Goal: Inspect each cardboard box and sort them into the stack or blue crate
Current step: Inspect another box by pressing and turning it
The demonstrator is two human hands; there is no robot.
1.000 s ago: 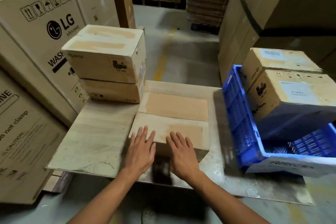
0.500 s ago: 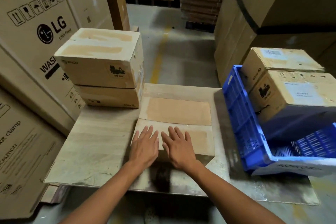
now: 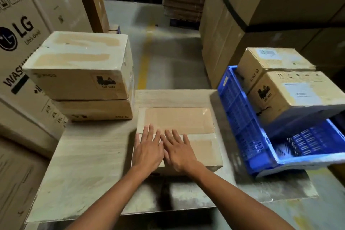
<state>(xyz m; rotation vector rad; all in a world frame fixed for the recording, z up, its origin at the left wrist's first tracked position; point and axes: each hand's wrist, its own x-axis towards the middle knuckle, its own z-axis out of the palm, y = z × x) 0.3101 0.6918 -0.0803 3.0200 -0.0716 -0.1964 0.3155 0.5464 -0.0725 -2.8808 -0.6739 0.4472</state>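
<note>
The left hand (image 3: 147, 150) and right hand (image 3: 178, 152) lie flat, fingers straight, gripping nothing, on the box (image 3: 177, 119) in the middle of the bench (image 3: 89, 155). To inspect it well, I would feel along the taped seam and the corners before lifting. The blue crate (image 3: 240, 121), on the right, holds two tilted boxes (image 3: 296, 95). The stack (image 3: 80, 65), on the left, has two.

We rest our left hand (image 3: 147, 149) and right hand (image 3: 179, 152) flat on the box (image 3: 177, 119). Left of the box stands a stack (image 3: 80, 73); right of it, the blue crate (image 3: 240, 117) holds two more.
</note>
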